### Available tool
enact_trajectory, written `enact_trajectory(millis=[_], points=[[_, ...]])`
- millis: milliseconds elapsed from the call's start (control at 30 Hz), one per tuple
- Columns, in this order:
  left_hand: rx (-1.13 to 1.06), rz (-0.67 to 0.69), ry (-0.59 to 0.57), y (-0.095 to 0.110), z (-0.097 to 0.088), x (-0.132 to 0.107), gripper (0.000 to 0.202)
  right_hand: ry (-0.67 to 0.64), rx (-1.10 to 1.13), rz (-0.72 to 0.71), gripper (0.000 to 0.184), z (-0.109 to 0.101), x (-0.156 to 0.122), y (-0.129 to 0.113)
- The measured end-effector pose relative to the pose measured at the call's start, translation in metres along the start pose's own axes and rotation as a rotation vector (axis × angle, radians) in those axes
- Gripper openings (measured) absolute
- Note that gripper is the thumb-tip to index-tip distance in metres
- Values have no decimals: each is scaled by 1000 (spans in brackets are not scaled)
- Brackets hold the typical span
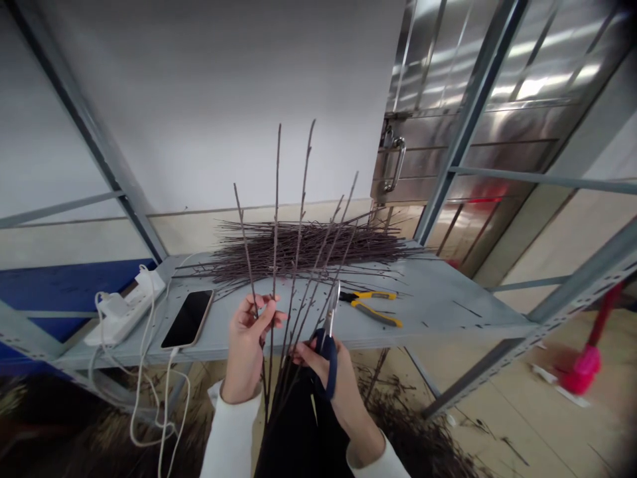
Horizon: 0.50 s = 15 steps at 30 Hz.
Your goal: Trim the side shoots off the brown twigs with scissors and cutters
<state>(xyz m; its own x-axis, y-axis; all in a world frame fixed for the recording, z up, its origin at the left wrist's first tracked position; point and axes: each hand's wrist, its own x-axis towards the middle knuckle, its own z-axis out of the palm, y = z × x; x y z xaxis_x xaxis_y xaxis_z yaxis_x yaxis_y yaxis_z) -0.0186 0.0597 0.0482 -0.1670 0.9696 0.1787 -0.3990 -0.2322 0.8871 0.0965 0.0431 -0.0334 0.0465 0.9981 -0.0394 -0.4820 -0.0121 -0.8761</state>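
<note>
Several thin dark twigs (275, 252) stand upright in front of me and fan out toward the top. My left hand (251, 338) is closed around some of them, thumb against the fingers. Scissors (326, 358) with dark blue handles are in my right hand (326, 375), blades pointing up. The fingertips of that hand also touch the lower part of the twigs. Behind, a large pile of dark twigs (308, 249) lies across the shelf (428, 305). Pliers with yellow and black handles (373, 305) rest on the shelf, right of the scissors' blades.
On the shelf's left lie a phone (189, 320) and a white power strip (127, 305) with chargers; white cables (142, 398) hang over the front edge. Metal posts (468, 119) frame the shelf. Twig scraps (418, 425) litter the floor. A steel door (442, 113) stands behind right.
</note>
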Motion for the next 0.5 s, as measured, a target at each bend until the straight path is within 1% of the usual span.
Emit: enact_trajectory(millis=[133, 267, 333, 433, 500], points=[[-36, -6, -4, -2, -1, -1, 27, 5, -21, -42, 40, 0, 3, 6], [-65, -28, 18, -5, -3, -1, 21, 19, -23, -27, 41, 3, 5, 5], [-68, -33, 22, -5, -7, 1, 23, 25, 2, -19, 41, 6, 4, 3], [-34, -51, -25, -3, -15, 8, 33, 47, 42, -29, 40, 10, 2, 0], [-9, -95, -76, -3, -20, 14, 35, 67, 46, -35, 39, 12, 2, -4]])
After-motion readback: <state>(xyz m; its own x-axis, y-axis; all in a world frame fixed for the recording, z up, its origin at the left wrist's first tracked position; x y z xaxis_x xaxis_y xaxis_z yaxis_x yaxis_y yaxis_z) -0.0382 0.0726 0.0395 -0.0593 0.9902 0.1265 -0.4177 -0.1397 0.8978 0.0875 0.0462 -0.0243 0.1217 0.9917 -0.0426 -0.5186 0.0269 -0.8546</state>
